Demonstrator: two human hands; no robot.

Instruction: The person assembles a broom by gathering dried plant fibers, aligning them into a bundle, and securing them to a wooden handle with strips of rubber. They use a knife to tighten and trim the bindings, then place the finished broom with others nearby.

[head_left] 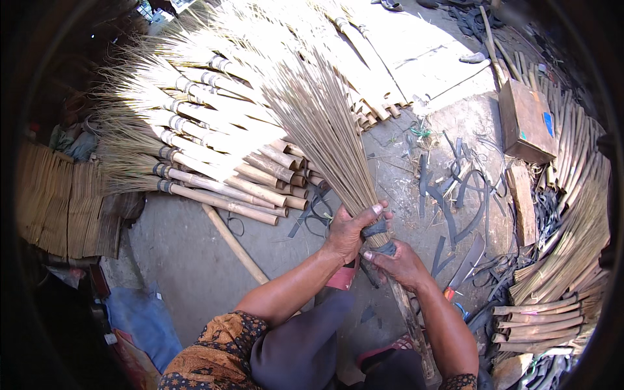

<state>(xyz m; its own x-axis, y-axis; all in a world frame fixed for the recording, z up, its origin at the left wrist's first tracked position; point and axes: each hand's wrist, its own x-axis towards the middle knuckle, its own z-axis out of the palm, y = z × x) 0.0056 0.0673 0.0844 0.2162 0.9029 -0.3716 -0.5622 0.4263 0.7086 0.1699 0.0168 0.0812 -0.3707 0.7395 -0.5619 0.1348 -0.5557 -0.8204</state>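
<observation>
A stick broom (pixel 325 123) slants across the middle, its bristles fanning out toward the far side and its wooden handle (pixel 411 328) running down beside my right forearm. Dark rubber strips (pixel 377 229) are wrapped around the neck where bristles meet handle. My left hand (pixel 351 233) is closed around the base of the bristles, just above the wrapping. Lower down, my right hand (pixel 402 263) grips the bound neck at the top of the handle, its thumb pressed on the binding. The palm sides of both hands are hidden.
Many brooms with bamboo handles (pixel 224 207) lie piled at the far left. Rubber strips (pixel 448 211) and a knife (pixel 467 263) with a red-orange handle lie on the floor to the right. Beyond are a wooden box (pixel 528 122), a wood block (pixel 522 205) and stick bundles (pixel 562 240). A pole (pixel 234 244) lies left.
</observation>
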